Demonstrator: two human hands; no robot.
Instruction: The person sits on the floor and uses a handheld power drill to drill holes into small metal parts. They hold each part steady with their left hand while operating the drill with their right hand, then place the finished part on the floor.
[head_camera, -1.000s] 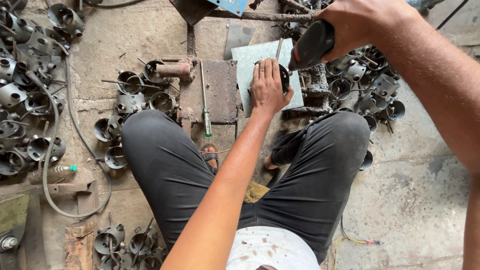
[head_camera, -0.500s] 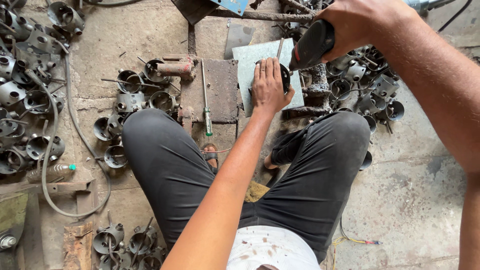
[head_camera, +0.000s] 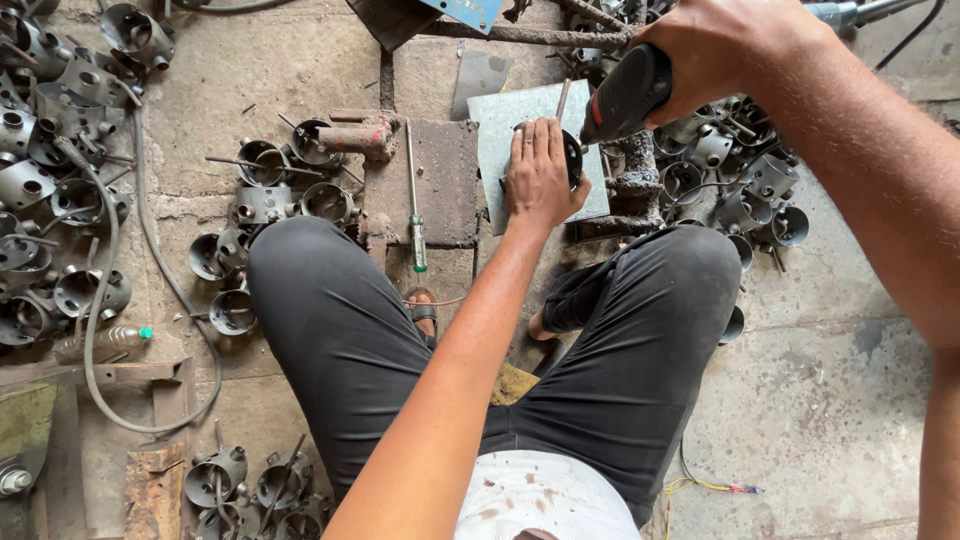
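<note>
Left hand: I am pressing it palm-down, fingers spread, over a small round dark metal cup, pinning it against the pale metal sheet in front of my knees.
Right hand: I am wrapping it closed around the black body of a power drill, which is angling down toward the cup.
Drill bit: it is slanting in just above my left fingertips; I cannot tell whether it is touching the cup.
How the cup will handle: I am judging it stiff, light and likely to spin or skid on smooth sheet, with a thin rim that could cut, so flat pressure from above with fingers off the bit's side looks safest.
Sheet: it is lying flat on the concrete floor, beside a rusty plate.
Nearby: a green-handled screwdriver is lying left of my hand; similar cups are piling up to my right and left.
</note>
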